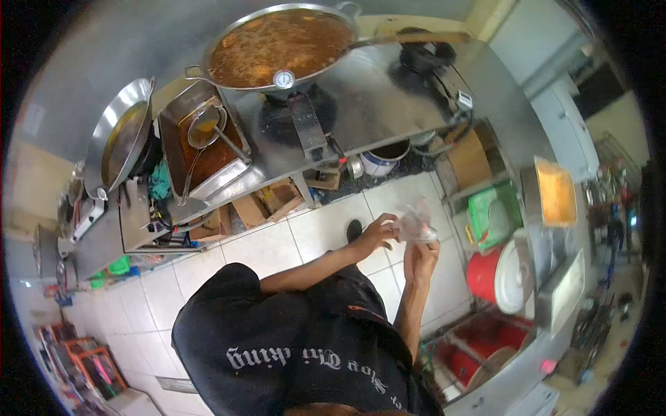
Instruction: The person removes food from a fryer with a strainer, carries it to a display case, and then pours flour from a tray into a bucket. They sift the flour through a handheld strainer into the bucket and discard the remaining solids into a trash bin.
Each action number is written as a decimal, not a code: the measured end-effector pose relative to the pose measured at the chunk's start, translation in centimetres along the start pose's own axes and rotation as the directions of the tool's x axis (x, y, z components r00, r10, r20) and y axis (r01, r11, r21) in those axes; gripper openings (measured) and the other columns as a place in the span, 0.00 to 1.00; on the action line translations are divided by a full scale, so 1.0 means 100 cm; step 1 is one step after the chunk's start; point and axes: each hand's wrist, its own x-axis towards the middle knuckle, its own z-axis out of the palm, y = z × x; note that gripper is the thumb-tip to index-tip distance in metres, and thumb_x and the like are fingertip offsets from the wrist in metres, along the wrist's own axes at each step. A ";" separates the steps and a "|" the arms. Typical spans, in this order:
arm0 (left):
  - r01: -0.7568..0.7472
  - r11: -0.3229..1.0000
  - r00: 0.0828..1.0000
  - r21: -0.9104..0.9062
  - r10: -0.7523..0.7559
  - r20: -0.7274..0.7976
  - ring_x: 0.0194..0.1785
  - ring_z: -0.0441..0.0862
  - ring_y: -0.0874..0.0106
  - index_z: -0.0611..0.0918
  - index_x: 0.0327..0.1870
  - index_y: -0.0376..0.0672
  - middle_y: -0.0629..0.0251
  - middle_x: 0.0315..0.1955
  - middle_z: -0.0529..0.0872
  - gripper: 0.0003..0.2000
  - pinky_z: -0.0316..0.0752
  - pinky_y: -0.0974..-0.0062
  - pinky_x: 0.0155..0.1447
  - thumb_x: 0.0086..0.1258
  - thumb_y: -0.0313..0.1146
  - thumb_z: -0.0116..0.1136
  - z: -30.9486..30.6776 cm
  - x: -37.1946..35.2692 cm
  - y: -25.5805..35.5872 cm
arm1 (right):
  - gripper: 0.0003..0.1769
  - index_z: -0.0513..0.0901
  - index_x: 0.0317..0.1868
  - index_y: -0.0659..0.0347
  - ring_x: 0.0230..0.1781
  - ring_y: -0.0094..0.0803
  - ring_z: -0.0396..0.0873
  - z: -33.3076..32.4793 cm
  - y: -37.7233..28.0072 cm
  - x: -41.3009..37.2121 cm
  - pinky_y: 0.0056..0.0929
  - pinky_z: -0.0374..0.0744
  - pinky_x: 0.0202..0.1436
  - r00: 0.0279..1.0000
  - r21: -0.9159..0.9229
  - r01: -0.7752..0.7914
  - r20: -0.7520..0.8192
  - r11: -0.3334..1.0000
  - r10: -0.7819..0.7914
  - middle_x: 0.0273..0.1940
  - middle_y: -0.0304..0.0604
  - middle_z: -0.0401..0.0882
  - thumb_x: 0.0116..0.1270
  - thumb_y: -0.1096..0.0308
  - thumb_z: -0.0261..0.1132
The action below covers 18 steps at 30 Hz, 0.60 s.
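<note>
A crumpled, see-through plastic bag [416, 225] is held up in front of my body over the tiled floor. My right hand [422, 258] is closed on the bag's lower edge, with the fingers pinched together. My left hand [377, 234] is at the bag's left side, its fingers curled and some of them touching the plastic. Whether the left fingers grip the bag is hard to make out. What the bag contains, if anything, is too blurred to tell.
Ahead, a large pan [281, 48] of brown liquid with a dial thermometer [284, 79] sits on the steel counter [374, 104]. Left of it are a rectangular tray [208, 184] with strainers and a tilted wok [114, 149]. At right stand a green basket [477, 215] and a red bucket [483, 277].
</note>
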 end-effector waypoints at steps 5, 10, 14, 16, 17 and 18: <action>-0.154 0.617 0.931 0.772 0.353 -0.096 0.37 0.70 0.77 0.70 0.40 0.43 0.70 0.31 0.71 0.20 0.66 0.77 0.41 0.48 0.34 0.67 0.018 0.042 0.048 | 0.18 0.70 0.50 0.70 0.43 0.30 0.73 -0.056 0.012 0.054 0.26 0.72 0.48 0.838 -0.500 0.091 -0.428 0.861 -0.337 0.46 0.46 0.74 0.58 0.77 0.56; -0.193 0.463 0.894 0.865 0.446 -0.039 0.33 0.76 0.66 0.75 0.39 0.43 0.64 0.25 0.76 0.15 0.70 0.69 0.40 0.50 0.34 0.62 0.003 0.147 0.079 | 0.20 0.66 0.53 0.68 0.44 0.29 0.72 -0.085 -0.029 0.150 0.28 0.71 0.48 0.971 -0.528 0.051 -0.171 0.848 -0.165 0.45 0.46 0.73 0.63 0.68 0.55; -0.030 0.384 0.889 0.923 0.432 -0.151 0.30 0.78 0.63 0.76 0.41 0.44 0.61 0.23 0.78 0.15 0.72 0.66 0.36 0.50 0.32 0.59 -0.012 0.166 0.109 | 0.32 0.59 0.59 0.69 0.54 0.38 0.67 -0.050 -0.028 0.195 0.35 0.66 0.57 0.988 -0.547 0.091 -0.056 0.832 -0.144 0.55 0.54 0.65 0.67 0.49 0.47; -0.034 0.264 0.802 0.964 0.583 -0.131 0.30 0.79 0.61 0.76 0.41 0.45 0.59 0.25 0.79 0.15 0.73 0.64 0.35 0.50 0.32 0.57 -0.023 0.166 0.108 | 0.36 0.56 0.61 0.69 0.57 0.41 0.64 -0.032 -0.022 0.216 0.37 0.63 0.60 0.994 -0.524 0.065 -0.040 0.849 -0.101 0.58 0.56 0.61 0.66 0.45 0.44; -0.034 0.276 0.799 0.960 0.585 -0.140 0.30 0.79 0.61 0.76 0.41 0.45 0.59 0.25 0.79 0.15 0.73 0.64 0.35 0.50 0.32 0.57 -0.029 0.168 0.104 | 0.40 0.53 0.62 0.69 0.60 0.44 0.60 -0.026 -0.019 0.226 0.39 0.61 0.62 0.998 -0.497 0.056 -0.009 0.866 -0.070 0.61 0.58 0.56 0.64 0.40 0.42; 0.051 0.243 0.832 0.969 0.527 -0.176 0.31 0.79 0.61 0.76 0.41 0.46 0.59 0.25 0.79 0.14 0.74 0.64 0.35 0.51 0.31 0.56 -0.035 0.169 0.102 | 0.40 0.53 0.62 0.69 0.60 0.44 0.60 -0.025 -0.014 0.237 0.39 0.61 0.62 0.998 -0.506 0.052 -0.007 0.861 -0.064 0.61 0.58 0.56 0.64 0.40 0.42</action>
